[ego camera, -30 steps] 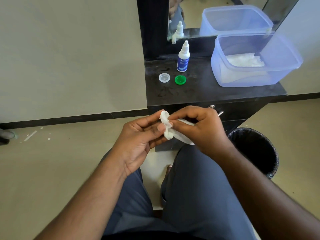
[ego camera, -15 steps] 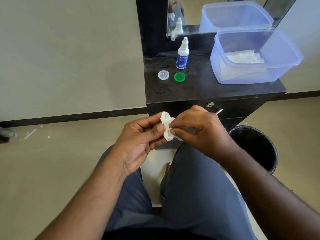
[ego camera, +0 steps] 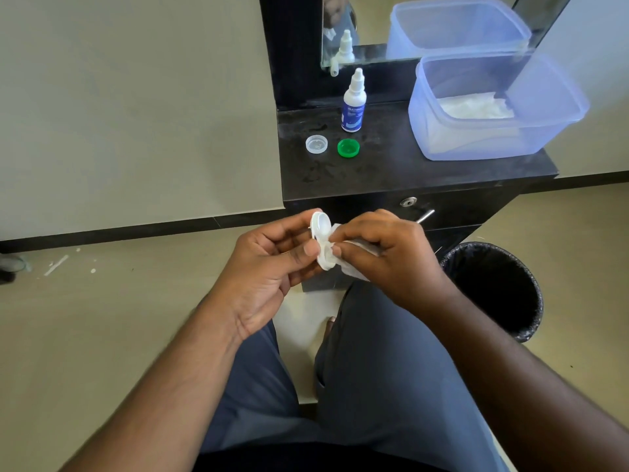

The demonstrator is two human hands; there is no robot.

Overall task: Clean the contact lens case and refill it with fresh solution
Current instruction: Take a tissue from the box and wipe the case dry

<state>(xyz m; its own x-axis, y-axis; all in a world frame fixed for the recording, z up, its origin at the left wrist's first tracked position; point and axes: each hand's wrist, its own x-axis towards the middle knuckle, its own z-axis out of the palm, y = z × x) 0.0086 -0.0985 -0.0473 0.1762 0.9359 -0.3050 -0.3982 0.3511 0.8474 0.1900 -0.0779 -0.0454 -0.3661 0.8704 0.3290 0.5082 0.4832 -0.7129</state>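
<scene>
My left hand pinches a white contact lens case between thumb and fingers, held on edge in front of the cabinet. Its upper well is bare and faces me. My right hand grips a white tissue and presses it into the case's lower well, which the tissue hides. On the black counter lie the clear cap and the green cap, side by side. The white solution bottle with a blue label stands upright just behind them.
A translucent blue tub with white tissues inside stands at the counter's right end, under a mirror. A black lined bin sits on the floor to the right of my knees. A drawer handle juts out behind my right hand.
My right hand has slid the tissue down the case, so the upper well now shows uncovered. Both hands stay at about the same place in front of the cabinet.
</scene>
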